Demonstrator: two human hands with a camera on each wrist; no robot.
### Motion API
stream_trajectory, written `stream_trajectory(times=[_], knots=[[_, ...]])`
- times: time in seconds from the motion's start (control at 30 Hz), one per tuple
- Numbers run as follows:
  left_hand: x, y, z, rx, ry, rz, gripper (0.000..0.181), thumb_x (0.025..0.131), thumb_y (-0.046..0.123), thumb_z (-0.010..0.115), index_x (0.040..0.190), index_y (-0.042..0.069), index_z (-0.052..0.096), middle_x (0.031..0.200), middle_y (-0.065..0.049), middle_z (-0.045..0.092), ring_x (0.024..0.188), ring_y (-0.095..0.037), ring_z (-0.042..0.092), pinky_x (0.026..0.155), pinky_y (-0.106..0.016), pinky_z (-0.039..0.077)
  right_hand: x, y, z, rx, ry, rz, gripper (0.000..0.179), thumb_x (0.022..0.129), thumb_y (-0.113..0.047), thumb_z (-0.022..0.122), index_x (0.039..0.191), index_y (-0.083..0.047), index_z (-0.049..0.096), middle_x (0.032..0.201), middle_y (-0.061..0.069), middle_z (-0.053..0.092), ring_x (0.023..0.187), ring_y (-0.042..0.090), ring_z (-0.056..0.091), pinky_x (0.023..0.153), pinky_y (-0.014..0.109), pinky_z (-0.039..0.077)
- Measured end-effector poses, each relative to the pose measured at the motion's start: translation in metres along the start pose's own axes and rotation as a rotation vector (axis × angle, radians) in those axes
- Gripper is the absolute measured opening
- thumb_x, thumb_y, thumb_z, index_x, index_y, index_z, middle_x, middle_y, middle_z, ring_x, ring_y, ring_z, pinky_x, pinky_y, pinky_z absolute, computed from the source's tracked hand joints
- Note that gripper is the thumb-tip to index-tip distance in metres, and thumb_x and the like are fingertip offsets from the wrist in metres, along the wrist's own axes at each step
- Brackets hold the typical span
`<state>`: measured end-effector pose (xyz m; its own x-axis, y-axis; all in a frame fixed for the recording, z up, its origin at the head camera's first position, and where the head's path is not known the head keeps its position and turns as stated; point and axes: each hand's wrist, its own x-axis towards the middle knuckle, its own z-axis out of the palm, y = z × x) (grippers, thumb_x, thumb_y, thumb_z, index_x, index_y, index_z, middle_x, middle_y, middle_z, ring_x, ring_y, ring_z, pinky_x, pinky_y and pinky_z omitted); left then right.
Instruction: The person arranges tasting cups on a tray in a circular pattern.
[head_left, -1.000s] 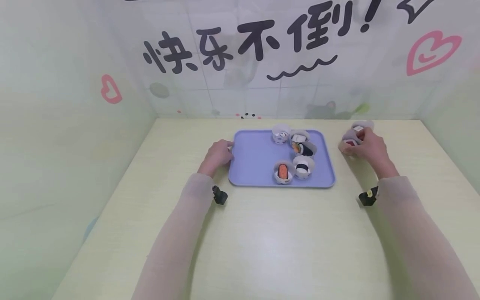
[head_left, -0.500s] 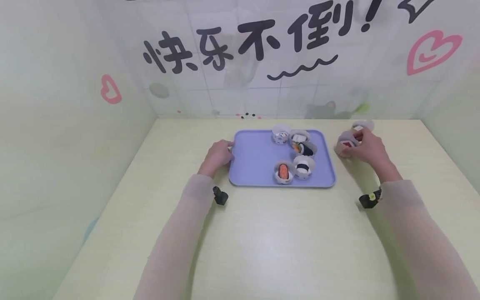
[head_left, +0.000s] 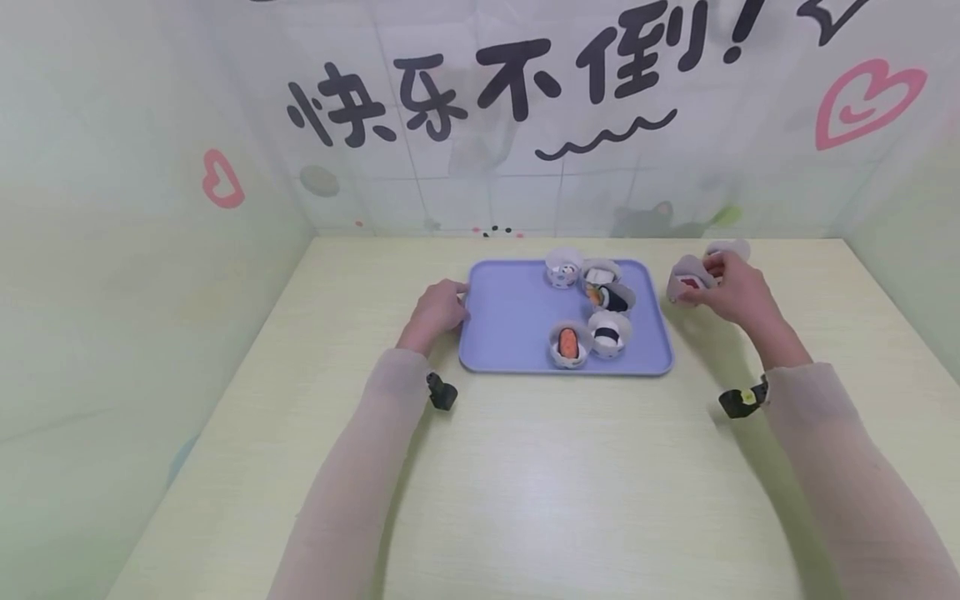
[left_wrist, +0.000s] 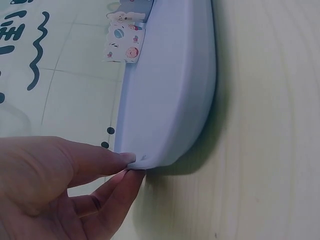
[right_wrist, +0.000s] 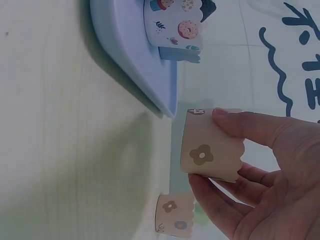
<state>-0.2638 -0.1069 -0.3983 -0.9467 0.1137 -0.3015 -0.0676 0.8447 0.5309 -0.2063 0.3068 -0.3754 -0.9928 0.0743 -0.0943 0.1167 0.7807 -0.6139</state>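
Observation:
My left hand [head_left: 437, 310] pinches the left rim of a lavender-blue tray [head_left: 495, 317], thumb above and fingers below in the left wrist view. Past the tray's right side, my right hand [head_left: 738, 293] grips a paper baking cup [right_wrist: 212, 145] between thumb and fingers. This cup is beige with a brown flower print, and a red-topped piece [head_left: 690, 284] shows inside it. It is held off the table in the right wrist view. On the tray's right half stand several printed paper cups with sushi-like pieces, one orange-topped [head_left: 568, 343] and one white with a black band [head_left: 606, 336].
Another beige paper cup [right_wrist: 175, 216] stands on the pale wooden table [head_left: 525, 483] behind my right hand. A wall covering [head_left: 510, 200] with black lettering rises at the table's back edge. Side walls [head_left: 150, 275] bound the table left and right.
My right hand has lifted the beige baking cup and carried it a little left towards the tray, away from the other cup. My left hand stays at the tray rim.

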Motion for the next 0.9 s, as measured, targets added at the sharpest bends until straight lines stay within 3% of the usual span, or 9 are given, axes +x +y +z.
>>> stream_trajectory(times=[0.9], knots=[[0.0,0.001,0.0,-0.002,-0.003,-0.01,0.063,0.091,0.002,0.059,0.151,0.011,0.043,0.106,-0.012,0.069,0.08,-0.017,0.061,0.068,-0.023,0.051,-0.01,-0.033,0.001,0.026,0.01,-0.07,0.071,0.09,-0.033,0.071,0.137,0.011,0.039,0.133,0.035,0.048,0.115,0.047,0.051,0.09,0.057,0.049]])
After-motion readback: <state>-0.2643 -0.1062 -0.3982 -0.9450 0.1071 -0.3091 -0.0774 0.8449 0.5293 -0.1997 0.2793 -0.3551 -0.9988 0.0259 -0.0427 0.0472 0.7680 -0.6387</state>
